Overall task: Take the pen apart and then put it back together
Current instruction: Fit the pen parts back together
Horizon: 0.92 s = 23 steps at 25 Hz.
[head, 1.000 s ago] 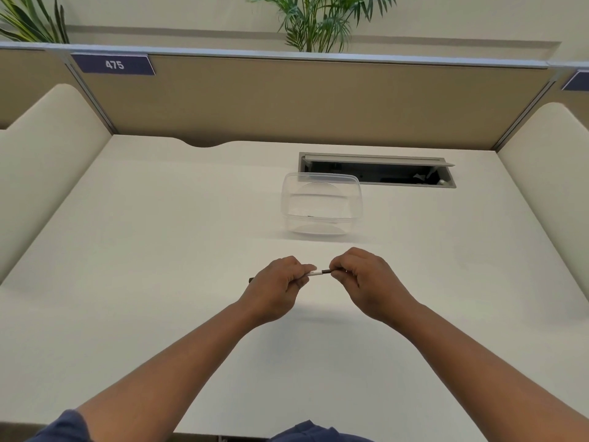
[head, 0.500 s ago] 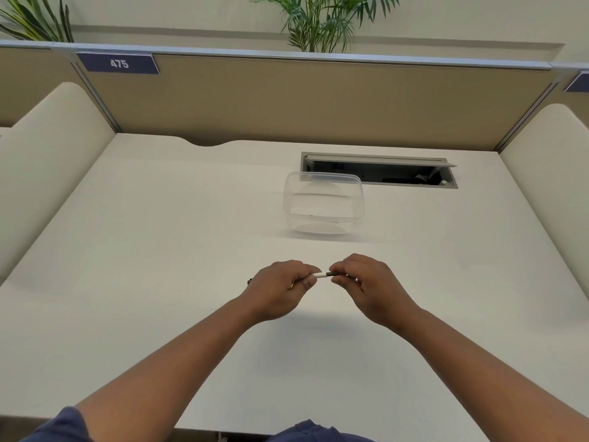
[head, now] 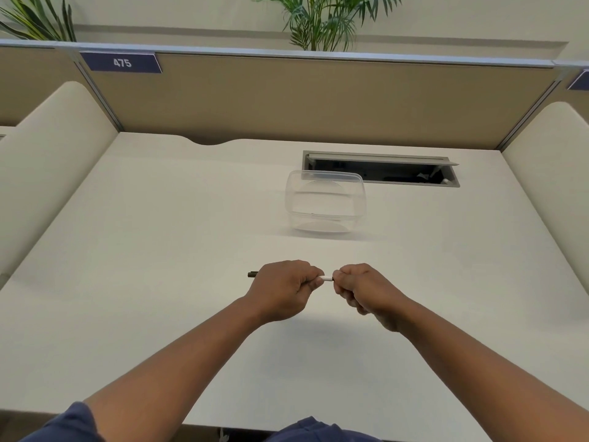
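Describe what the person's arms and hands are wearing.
Both forearms are bare to above the elbow. A dark blue short sleeve shows at the left upper arm. The left hand and right hand carry no gloves, and no rings or watch are visible.

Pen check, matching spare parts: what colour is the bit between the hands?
White, in the head view: pen.
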### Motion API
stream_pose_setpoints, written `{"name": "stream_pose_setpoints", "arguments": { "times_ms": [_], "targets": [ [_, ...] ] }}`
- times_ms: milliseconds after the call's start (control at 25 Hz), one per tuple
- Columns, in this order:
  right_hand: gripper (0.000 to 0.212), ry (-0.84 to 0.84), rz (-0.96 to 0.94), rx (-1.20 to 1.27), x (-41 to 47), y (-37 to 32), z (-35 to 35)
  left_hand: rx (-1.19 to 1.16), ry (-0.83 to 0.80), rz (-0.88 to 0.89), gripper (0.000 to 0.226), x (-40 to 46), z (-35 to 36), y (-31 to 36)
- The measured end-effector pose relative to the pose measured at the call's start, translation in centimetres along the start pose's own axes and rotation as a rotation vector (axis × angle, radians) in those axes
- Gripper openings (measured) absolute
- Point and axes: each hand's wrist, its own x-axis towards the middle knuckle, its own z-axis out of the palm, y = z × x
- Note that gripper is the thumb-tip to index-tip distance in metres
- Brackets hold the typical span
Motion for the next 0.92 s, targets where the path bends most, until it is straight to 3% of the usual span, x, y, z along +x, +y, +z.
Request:
{"name": "stream_pose_setpoints", "arguments": {
  "times_ms": [80,240,400,560,800,920],
  "targets": [
    [0.036,0.014,-0.075,-0.145,0.0,0.0,-0.2,-0.035,-0.030,-0.029,0.028,0.2,-0.2,0.0],
    [0.018,0.258,-0.609,-0.821,0.0,1.1,-0.7,-0.163,-0.163,-0.173,0.027,0.5,-0.9,-0.5],
    [0.021,0.299,-0.901,-1.081,0.3,1.7,-1.4,-0.480,-0.353,-0.242,0.029,0.8,-1.5,-0.8],
    [0.030,0.304,-0.974,-1.156,0.7,2.0,-1.4,-0.725,-0.501,-0.268,0.033,1.0,-2.4,-0.7],
    [0.021,0.338,-1.074,-1.056,0.5,2.1,-1.7,-0.885,-0.656,-0.292,0.032,1.2,-3.1,-0.6],
    [0.023,0.324,-1.018,-1.014,-0.2,1.8,-1.2,-0.860,-0.613,-0.297,0.032,1.0,-3.0,-0.2]
  ]
}}
